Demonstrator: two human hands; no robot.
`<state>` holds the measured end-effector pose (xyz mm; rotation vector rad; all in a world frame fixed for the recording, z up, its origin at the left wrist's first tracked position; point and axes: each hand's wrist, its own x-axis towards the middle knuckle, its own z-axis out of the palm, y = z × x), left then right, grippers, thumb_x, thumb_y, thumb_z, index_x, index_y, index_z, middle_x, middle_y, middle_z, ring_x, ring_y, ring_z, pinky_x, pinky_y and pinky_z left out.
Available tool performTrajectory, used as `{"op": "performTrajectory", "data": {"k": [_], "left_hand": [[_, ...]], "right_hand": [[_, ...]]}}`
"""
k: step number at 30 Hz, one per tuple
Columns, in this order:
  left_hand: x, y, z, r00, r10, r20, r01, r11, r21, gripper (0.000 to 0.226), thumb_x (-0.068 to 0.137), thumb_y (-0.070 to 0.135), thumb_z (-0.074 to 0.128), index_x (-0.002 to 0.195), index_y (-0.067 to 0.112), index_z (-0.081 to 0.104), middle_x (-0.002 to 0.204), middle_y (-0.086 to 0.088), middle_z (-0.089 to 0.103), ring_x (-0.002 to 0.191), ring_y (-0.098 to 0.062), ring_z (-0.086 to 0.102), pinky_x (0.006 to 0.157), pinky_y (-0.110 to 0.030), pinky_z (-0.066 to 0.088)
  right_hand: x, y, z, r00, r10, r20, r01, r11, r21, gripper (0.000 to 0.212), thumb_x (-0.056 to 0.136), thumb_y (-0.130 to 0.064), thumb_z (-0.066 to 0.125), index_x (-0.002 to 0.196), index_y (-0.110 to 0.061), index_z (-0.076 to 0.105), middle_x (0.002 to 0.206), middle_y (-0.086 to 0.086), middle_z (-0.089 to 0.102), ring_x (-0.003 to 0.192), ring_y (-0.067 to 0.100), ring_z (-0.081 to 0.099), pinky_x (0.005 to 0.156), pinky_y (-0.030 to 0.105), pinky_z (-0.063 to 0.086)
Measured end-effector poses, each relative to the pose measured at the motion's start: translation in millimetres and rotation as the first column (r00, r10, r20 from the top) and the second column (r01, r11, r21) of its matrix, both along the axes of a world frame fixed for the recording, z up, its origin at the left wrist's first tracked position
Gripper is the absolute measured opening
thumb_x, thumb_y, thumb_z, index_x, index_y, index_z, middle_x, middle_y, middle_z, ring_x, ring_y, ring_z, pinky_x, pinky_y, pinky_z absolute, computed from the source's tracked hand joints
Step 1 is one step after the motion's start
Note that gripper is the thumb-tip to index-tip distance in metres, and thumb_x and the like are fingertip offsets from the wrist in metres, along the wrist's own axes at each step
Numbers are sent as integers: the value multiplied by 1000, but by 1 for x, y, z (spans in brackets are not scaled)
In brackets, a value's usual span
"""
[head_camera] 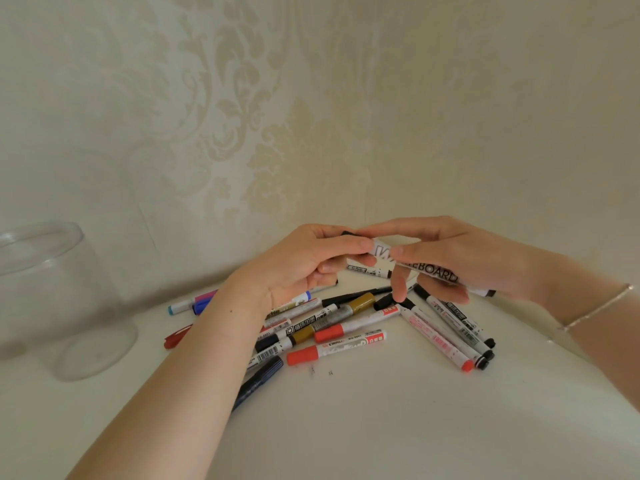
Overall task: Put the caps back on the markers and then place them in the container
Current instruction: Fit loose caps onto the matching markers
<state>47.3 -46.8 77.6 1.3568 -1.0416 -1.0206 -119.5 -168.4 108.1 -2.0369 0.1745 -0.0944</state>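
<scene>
Markers lie in a loose heap at centre frame on the white worktop, crossing one another, red, black, gold and blue ends mixed. Most look capped; under the hands I cannot tell. Largest object: the clear jar at left edge, upright, mouth open, well apart from the heap. It looks empty, so the task is judged near its start.

Left hand and right hand meet above the back of the heap, raised off the worktop. Between them a whiteboard marker, white barrel with bold black lettering, runs down to the right. Right fingers curl round the barrel, index finger stretched along the top toward the left hand; the lower fingers hang loosely spread. Left fingers pinch a small black piece, probably the cap, at the marker's upper left end, thumb pressed against the barrel. The grip suggests one hand steadies the barrel while the other seats the cap along its axis. Whether the cap is fully home is hidden.

Thin bracelet on the right wrist. A few tiny dark marks on the worktop below the heap.
</scene>
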Motion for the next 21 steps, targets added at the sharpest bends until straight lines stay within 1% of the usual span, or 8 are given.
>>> {"op": "performTrajectory", "data": {"k": [2,4,7,10,12,14,17,21], "left_hand": [[0,1,2,1000,-4,15,4,1000,6,24,72,22,69,94,13,72,82,-3,70,42,-2,31,41,-12,26],[-2,2,6,999,-13,41,12,1000,21,23,74,19,68,96,12,72,79,1,70,43,-2,31,41,-12,26],[-7,-2,8,997,-22,77,18,999,50,18,82,12,65,99,8,69,59,9,62,43,-2,29,42,-12,24],[-13,-9,6,997,-35,72,30,997,68,21,77,13,68,97,7,69,49,12,48,42,-3,29,42,-13,22],[-18,-14,2,998,-52,38,49,997,68,21,77,14,67,96,6,66,49,12,50,40,-2,28,43,-13,21],[-23,-19,-3,998,-59,-12,59,996,61,20,76,15,67,95,10,63,53,10,57,40,-1,29,43,-12,20],[-26,-26,-10,994,-46,-104,52,997,53,22,72,21,70,93,15,65,69,10,66,43,-1,29,42,-11,23],[-21,-30,-18,991,90,-103,-79,991,108,28,82,19,69,109,11,66,91,-1,73,46,-2,31,42,-12,29]], "right_hand": [[-1,0,0,1000,-13,9,13,1000,-1,42,82,-35,55,124,-44,56,75,15,70,33,18,37,36,22,30],[-1,-1,-1,1000,-27,14,27,1000,-15,43,91,-24,52,130,-44,50,75,15,69,37,20,36,40,27,26],[-3,-3,0,1000,-25,16,25,999,-41,52,97,-8,44,130,-48,48,73,12,64,39,19,33,40,28,24],[-4,-2,0,1000,-28,-15,26,996,-80,58,96,-5,38,130,-52,46,68,7,56,37,17,31,38,26,25],[-4,0,-3,999,-34,-26,31,992,-119,55,96,-9,36,129,-53,46,66,5,52,37,15,30,38,25,24],[-5,1,-6,998,-57,-18,54,989,-138,49,95,-15,38,127,-51,47,67,8,50,38,14,28,39,24,22],[-7,-4,-12,988,-153,13,154,983,-98,51,93,-8,39,125,-47,48,65,8,49,37,13,27,37,21,21],[-17,-21,-18,951,-303,58,304,953,-12,51,92,-3,43,120,-45,52,56,4,49,33,13,28,34,17,22]]}}
